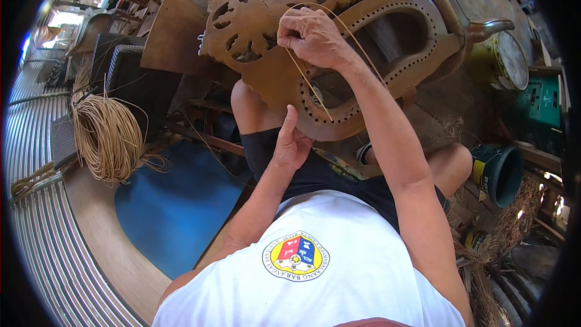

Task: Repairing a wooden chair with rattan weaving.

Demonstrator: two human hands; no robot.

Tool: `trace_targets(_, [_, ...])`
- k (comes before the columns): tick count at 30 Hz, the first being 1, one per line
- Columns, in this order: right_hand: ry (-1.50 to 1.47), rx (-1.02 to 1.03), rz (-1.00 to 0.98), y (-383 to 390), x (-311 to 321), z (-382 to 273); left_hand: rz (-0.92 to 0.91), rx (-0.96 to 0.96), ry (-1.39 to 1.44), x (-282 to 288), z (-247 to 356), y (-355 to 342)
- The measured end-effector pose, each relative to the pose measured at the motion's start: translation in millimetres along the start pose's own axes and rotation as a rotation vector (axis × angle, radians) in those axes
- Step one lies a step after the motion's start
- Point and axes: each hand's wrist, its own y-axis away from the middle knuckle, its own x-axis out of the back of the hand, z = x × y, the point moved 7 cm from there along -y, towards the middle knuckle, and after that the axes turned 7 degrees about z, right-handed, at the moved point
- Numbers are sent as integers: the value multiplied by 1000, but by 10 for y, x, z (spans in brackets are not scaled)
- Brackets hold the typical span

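Note:
A carved brown wooden chair frame [266, 82] leans across my knees, with a row of small holes round its oval opening. Above it, my right hand [315, 39] is closed in a pinch on a thin pale cane strand [305, 79]. One length of the strand runs down from my fingers to the near rim of the oval; another arcs over the hand and drops behind my right forearm. At the frame's lower edge is my left hand [292, 146], thumb raised and apart. Its other fingers are partly hidden by the edge, and nothing shows in its grasp.
A thick coil of cane [109, 136] hangs at the left, above a blue sheet [175, 206] and corrugated metal [66, 254]. Right of me stand a dark bucket [499, 175], a lidded pail [499, 60] and a green crate [538, 106]. Wooden furniture parts crowd the far left.

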Motion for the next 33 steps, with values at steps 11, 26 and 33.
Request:
trace_targets(11, [-3, -26, -15, 7, -1, 26, 48, 14, -18, -9, 11, 20])
trace_targets(26, [-10, 4, 29, 9, 22, 10, 41, 6, -11, -28, 19, 18])
trace_targets(33, [-17, 0, 18, 3, 20, 10, 57, 14, -19, -29, 20, 30])
